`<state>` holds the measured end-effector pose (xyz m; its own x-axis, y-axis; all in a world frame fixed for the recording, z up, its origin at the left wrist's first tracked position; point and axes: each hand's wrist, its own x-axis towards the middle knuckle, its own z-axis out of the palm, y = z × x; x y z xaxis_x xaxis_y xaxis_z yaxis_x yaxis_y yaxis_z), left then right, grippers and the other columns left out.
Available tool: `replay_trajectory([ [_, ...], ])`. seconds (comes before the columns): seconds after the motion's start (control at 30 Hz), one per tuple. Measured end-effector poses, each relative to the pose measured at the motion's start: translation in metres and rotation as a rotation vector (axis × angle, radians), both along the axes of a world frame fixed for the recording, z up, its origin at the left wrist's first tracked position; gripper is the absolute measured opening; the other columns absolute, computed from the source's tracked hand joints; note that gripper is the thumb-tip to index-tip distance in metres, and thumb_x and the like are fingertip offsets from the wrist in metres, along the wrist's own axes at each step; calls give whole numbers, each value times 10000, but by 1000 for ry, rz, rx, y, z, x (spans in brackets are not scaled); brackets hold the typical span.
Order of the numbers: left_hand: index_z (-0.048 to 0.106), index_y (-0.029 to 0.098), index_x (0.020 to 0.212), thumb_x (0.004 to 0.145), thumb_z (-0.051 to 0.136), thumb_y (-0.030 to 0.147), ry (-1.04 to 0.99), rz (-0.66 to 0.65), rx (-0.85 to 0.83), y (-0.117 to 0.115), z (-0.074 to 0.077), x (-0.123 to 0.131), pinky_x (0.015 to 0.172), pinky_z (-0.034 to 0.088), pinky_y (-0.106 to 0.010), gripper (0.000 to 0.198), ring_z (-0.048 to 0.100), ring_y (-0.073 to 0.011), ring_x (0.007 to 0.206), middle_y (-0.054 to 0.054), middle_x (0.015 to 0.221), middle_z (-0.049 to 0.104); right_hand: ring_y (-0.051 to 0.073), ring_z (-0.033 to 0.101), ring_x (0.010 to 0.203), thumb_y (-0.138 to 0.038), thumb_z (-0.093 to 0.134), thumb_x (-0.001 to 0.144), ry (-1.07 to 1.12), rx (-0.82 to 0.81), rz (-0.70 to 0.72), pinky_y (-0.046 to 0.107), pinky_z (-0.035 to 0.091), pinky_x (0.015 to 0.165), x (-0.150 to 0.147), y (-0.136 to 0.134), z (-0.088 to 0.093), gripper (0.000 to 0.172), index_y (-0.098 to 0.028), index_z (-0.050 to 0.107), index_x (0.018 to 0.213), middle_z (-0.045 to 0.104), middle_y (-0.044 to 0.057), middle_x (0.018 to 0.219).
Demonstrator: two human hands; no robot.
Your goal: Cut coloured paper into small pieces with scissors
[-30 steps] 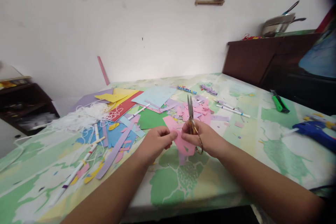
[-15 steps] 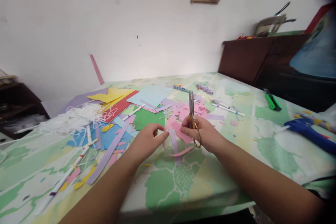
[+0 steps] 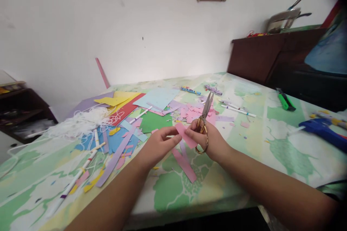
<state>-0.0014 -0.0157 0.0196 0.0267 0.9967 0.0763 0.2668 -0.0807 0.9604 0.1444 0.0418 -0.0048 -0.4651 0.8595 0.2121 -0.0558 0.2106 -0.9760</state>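
Note:
A short pink paper strip [image 3: 184, 136] is held between my two hands above the table. My left hand [image 3: 161, 146] is closed, thumb and fingers pinching the strip's left end. My right hand [image 3: 210, 139] grips the strip's other end with thumb and finger. Scissors [image 3: 207, 106] with patterned handles also hang in my right hand, blades pointing up and away, slightly parted. Below the hands, a longer pink strip [image 3: 184, 166] lies over a pale purple strip on the tablecloth. Beyond the scissors is a pile of pink paper scraps [image 3: 191, 112].
Coloured sheets, including a green sheet [image 3: 153, 121] and a light blue sheet [image 3: 157, 98], spread to the left beside tangled white string [image 3: 84, 121]. Several markers lie about. A green utility knife [image 3: 286, 100] and a blue glue gun [image 3: 322, 130] rest at the right.
A pink strip has dropped to the tablecloth below my hands. Both hands now meet at the shorter pink strip, and the scissors have tilted right with blades parted.

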Motion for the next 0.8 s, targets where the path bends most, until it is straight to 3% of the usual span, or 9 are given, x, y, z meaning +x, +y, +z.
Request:
replay_trajectory([
  [0.13,614,192,807,660,516,336,49,69,18,4,-5,1,748,381,-294,228,536,-183,803,-29,805,621,81,421,506,-370,538,645,-84,19,1,207,354,464,-3,-4,-1,246,-186,384,699,435,-43,591],
  [0.23,602,173,693,651,521,326,9,144,21,5,-6,-1,689,399,-286,178,540,-155,690,-12,686,600,84,420,488,-419,485,673,-274,120,7,205,338,449,-3,-5,2,247,-189,397,684,438,-45,551],
  [0.37,560,152,699,678,486,299,-248,174,-39,6,-4,-8,623,427,-289,166,532,-120,591,-8,645,563,106,419,487,-447,464,661,-869,434,-145,209,273,416,9,5,10,274,-184,433,591,470,-16,540],
  [0.47,551,149,704,672,494,285,-283,195,-48,6,-2,-11,554,419,-254,150,507,-95,523,0,603,548,129,446,511,-381,445,665,-1225,540,-212,212,244,407,18,18,12,219,-178,477,587,511,18,572],
  [0.63,563,160,728,655,514,236,-309,186,-56,5,1,-9,510,398,-199,116,471,-64,488,32,563,524,136,462,530,-287,409,684,-1282,585,-155,222,237,420,23,26,8,177,-162,509,609,533,45,605],
  [0.8,561,147,660,673,500,306,-289,188,-59,5,-2,-10,526,407,-215,170,489,-78,511,19,567,530,129,479,567,-284,357,746,-1292,618,-94,221,257,461,20,22,11,242,-162,536,637,553,49,648],
])
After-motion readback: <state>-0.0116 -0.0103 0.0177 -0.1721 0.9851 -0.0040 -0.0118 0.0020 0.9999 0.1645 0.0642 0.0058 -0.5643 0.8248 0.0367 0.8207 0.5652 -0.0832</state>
